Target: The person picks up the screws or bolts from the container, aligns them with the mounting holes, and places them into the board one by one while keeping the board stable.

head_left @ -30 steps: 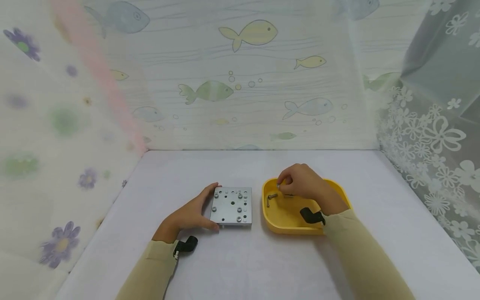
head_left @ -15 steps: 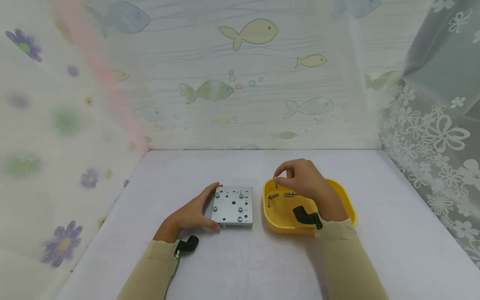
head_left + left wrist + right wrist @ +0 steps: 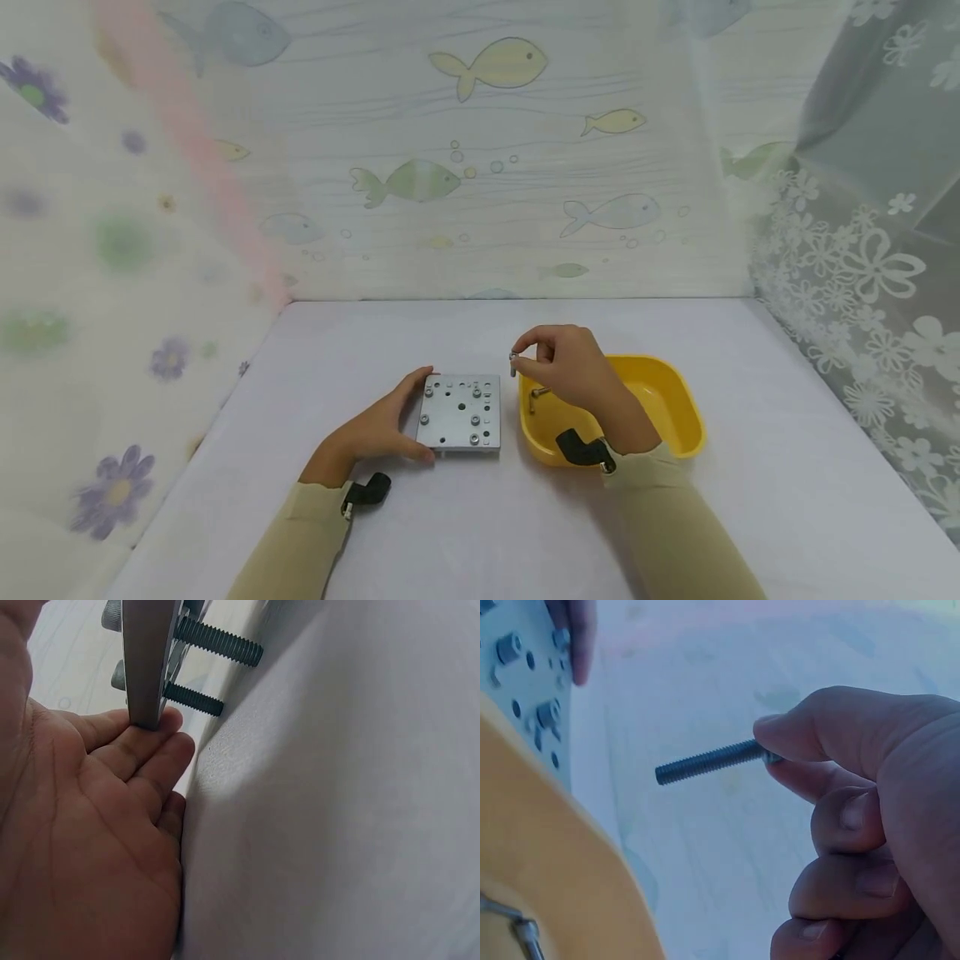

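Observation:
My left hand (image 3: 375, 429) holds a square silver metal plate (image 3: 450, 429) by its left side, thumb at the near edge and fingers at the far edge. Several socket-head bolts stand in holes of the plate, and other holes are bare. In the left wrist view, threaded bolt shanks (image 3: 219, 642) stick out beneath the plate, above the white cloth. Between thumb and forefinger, my right hand (image 3: 566, 367) pinches a socket-head bolt (image 3: 709, 763), threaded end pointing down in the head view. That bolt hangs just off the tray's left rim, its head mostly covered by the fingertips.
A yellow tray (image 3: 686, 429) sits to the right of the plate, partly under my right forearm. Loose bolts (image 3: 536, 397) lie in its left part. White cloth (image 3: 465, 517) covers the table, and patterned curtains (image 3: 480, 233) stand at the back and sides.
My right hand has lifted the bolt up from the tray and carried it left past the rim, toward the plate. The left hand and plate have stayed in place.

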Demonstrator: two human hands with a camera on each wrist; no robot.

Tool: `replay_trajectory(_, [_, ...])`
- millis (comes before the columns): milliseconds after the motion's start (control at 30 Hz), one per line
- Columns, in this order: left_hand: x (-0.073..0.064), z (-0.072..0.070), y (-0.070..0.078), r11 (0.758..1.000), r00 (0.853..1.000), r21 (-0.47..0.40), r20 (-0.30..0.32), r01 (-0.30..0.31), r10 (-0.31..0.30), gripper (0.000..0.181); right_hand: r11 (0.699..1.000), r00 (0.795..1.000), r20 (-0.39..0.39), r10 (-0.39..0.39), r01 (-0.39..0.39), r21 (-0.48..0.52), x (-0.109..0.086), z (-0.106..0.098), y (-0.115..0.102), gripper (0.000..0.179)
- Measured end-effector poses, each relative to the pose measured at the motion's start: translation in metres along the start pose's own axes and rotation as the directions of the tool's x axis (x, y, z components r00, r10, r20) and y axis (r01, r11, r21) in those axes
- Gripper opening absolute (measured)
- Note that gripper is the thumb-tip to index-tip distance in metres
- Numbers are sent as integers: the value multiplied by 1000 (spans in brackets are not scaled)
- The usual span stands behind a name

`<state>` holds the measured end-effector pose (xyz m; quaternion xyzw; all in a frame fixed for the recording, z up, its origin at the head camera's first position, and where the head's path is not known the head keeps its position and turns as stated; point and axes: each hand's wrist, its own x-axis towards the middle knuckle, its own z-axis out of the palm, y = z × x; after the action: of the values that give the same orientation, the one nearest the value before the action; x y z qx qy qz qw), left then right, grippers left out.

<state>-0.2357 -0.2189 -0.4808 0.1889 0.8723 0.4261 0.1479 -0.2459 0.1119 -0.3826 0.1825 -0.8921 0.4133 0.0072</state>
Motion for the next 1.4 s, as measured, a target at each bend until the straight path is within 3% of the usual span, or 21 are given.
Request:
replay_trajectory(300, [0, -1, -1, 1000, 1000, 7, 3, -9, 9, 140, 1000, 1000, 15, -8, 8, -11, 1, 34, -14, 7])
replay_trajectory(667, [2, 0, 0, 1000, 1000, 9, 14, -21, 20, 139, 996, 1000, 23, -10, 12, -87, 3, 67, -16, 12])
replay_trajectory(933, [2, 0, -1, 1000, 1000, 9, 20, -23, 23, 138, 996, 1000, 4, 16, -16, -87, 0, 78, -19, 13])
replay_trajectory(1400, [0, -1, -1, 1000, 1000, 9, 15, -9, 9, 138, 996, 999, 50, 21, -17, -85, -2, 87, -22, 14])
